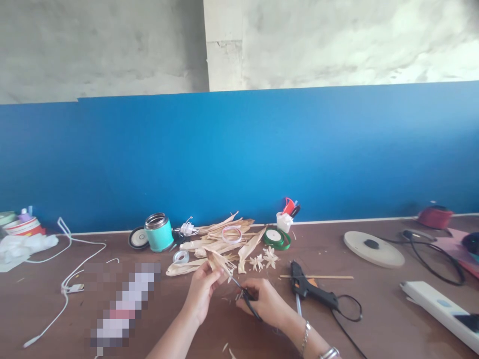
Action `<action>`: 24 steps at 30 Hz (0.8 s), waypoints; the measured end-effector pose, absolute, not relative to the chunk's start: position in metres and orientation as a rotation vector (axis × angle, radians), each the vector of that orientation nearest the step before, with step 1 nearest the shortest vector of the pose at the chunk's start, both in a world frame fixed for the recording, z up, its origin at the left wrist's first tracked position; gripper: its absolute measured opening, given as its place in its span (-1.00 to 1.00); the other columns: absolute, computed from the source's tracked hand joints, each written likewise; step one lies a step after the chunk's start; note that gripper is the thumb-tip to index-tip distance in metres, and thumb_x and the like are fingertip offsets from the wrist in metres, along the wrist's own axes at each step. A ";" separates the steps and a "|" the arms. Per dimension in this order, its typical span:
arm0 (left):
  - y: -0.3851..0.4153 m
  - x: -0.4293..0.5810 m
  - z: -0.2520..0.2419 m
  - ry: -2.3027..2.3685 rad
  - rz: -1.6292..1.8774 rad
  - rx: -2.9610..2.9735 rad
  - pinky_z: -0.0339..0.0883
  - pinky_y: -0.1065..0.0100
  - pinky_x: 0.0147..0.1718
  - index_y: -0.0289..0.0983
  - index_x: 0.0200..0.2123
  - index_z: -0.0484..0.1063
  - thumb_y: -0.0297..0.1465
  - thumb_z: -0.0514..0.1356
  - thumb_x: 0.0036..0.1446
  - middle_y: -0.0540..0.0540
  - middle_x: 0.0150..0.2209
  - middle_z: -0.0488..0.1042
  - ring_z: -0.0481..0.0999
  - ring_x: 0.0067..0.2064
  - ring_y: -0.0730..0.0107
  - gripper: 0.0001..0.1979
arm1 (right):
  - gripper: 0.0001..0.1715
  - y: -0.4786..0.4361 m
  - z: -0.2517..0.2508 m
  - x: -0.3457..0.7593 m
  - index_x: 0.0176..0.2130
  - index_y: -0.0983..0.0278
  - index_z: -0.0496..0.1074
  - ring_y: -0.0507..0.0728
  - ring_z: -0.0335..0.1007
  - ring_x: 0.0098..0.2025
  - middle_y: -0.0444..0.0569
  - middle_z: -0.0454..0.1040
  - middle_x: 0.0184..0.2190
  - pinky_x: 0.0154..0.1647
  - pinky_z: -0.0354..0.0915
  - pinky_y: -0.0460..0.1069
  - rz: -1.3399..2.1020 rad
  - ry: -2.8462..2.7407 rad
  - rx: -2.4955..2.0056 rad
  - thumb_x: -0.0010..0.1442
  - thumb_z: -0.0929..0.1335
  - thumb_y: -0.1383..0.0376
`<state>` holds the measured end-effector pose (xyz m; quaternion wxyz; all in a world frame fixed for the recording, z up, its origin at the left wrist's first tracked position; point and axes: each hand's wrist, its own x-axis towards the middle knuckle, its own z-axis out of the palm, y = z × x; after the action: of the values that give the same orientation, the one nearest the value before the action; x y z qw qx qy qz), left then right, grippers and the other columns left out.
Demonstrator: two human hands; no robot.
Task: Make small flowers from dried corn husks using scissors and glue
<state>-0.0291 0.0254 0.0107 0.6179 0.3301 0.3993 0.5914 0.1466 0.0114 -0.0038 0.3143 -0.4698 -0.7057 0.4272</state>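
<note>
My left hand (pixel 204 289) pinches a dry, pale corn husk (pixel 217 259) above the brown table. My right hand (pixel 264 301) is closed round the dark handles of a pair of scissors (pixel 247 299). The scissor blades point up and left, with their tips at the lower edge of the husk; whether they touch it I cannot tell. More dried husks (pixel 250 249) lie in a loose pile just behind my hands. To the right of that pile are pale flower shapes (pixel 270 256). Small husk scraps (pixel 225 346) are scattered on the table below.
A black glue gun (pixel 314 289) lies right of my right hand, across a thin wooden stick (pixel 337 277). Behind are a turquoise jar (pixel 158 235), tape (pixel 181 257), green ribbon (pixel 285 243) and a white cup (pixel 284 223). A round disc (pixel 374 249) and power strip (pixel 441 314) are farther right.
</note>
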 end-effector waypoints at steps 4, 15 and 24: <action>0.024 -0.027 0.009 0.900 1.359 0.741 0.31 0.43 -0.40 -0.32 -0.40 0.49 -0.42 0.40 -0.27 -0.04 -0.42 0.53 0.46 -0.39 0.42 -0.73 | -0.85 0.013 -0.007 0.146 -0.43 0.38 0.51 -0.06 0.08 -0.57 -0.19 0.35 -0.63 -0.57 0.05 -0.17 1.166 -1.804 -1.201 -0.07 0.37 0.34; 0.022 -0.024 0.010 0.875 1.337 0.683 0.29 0.44 -0.42 -0.30 -0.42 0.43 -0.42 0.41 -0.27 0.01 -0.48 0.52 0.45 -0.44 0.46 -0.72 | -0.71 0.011 0.001 0.143 -0.40 0.38 0.47 -0.11 0.06 -0.69 -0.20 0.33 -0.66 -0.72 -0.03 -0.19 1.423 -1.594 -1.238 -0.11 0.43 0.20; 0.020 -0.023 0.013 0.895 1.344 0.685 0.29 0.42 -0.40 -0.30 -0.44 0.42 -0.40 0.41 -0.30 0.01 -0.47 0.51 0.45 -0.42 0.43 -0.71 | -0.67 0.012 0.001 0.145 -0.38 0.37 0.45 -0.12 0.06 -0.70 -0.25 0.27 -0.70 -0.72 -0.02 -0.20 1.478 -1.544 -1.227 -0.14 0.45 0.18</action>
<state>-0.0229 0.0203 0.0130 0.6395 0.3002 0.3924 0.5891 0.1447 0.0116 0.0005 0.3319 -0.4697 -0.5911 0.5656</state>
